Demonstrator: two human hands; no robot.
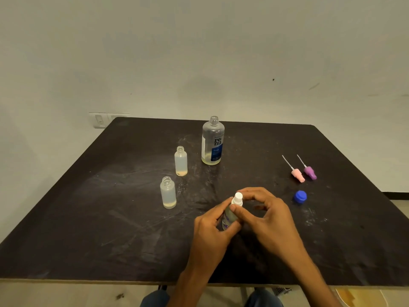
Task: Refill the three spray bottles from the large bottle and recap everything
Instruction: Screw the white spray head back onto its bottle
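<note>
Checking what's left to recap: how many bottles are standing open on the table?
3: the large bottle at the back, and two small bottles left of the hands. None seems hidden.

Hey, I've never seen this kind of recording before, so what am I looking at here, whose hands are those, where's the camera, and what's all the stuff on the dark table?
There is no machine here: a person is working with bare hands. The one picture comes from a camera worn on the person's head, looking forward and down.

The left hand grips a small spray bottle by its body. The fingers of the right hand pinch its white spray top; whether it is going on or coming off I cannot tell.

On the dark table stand two more small bottles, the near one and the far one, both uncapped, each with a little yellowish liquid at the bottom. Behind them stands the large bottle, open and nearly empty.

To the right lie a pink spray top, a purple spray top and a blue cap.
</note>
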